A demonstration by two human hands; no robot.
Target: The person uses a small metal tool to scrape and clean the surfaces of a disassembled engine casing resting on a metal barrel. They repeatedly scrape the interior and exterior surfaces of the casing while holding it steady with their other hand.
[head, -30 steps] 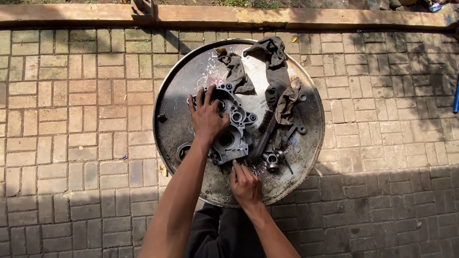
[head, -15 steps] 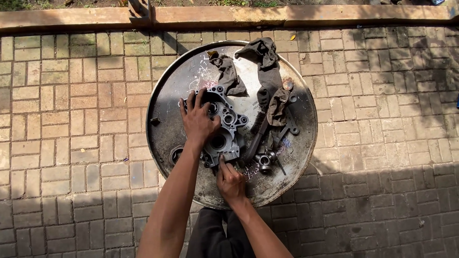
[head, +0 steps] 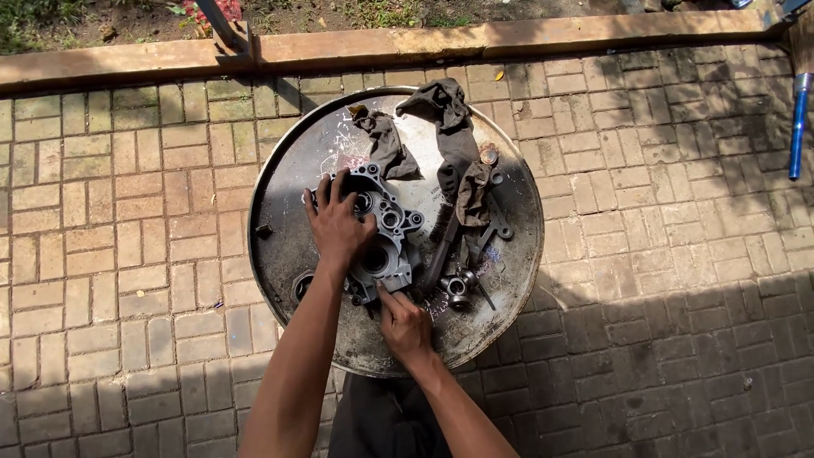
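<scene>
Seen from above: a round steel drum top [head: 280, 246] on brick paving [head: 110, 254], serving as the work surface, scuffed, greasy and scratched bright near its far edge.

Toward the drum top's left edge, a small dark plug [head: 264, 231] and, nearer the near-left rim, a round bung hole [head: 302, 286]. Just right of these, left hand [head: 337, 227] spread flat, fingers splayed and pressing down on the grey cast-metal engine casing [head: 386, 233], not clenched around it. Casing left of the drum top's centre, lumpy in outline, ribbed, with several round bearing bores and a dull aluminium sheen.

Below it, toward the near edge, right hand [head: 405, 326] with fingertips pinched in at the casing's lower corner; whether gripping a small part there or only touching the metal, cannot tell.

Judged from this pose: best done with steady downward pressure from the left palm so the casing does not rock, and with small careful finger work at the corner, kept clear of sharp cast edges and oily film.

Further right, a short machined steel shaft piece [head: 459, 287], dark bars and brackets, then crumpled oil-stained rags [head: 443, 114] toward the far edge. Far right on the paving, a blue tube [head: 798, 127].
</scene>
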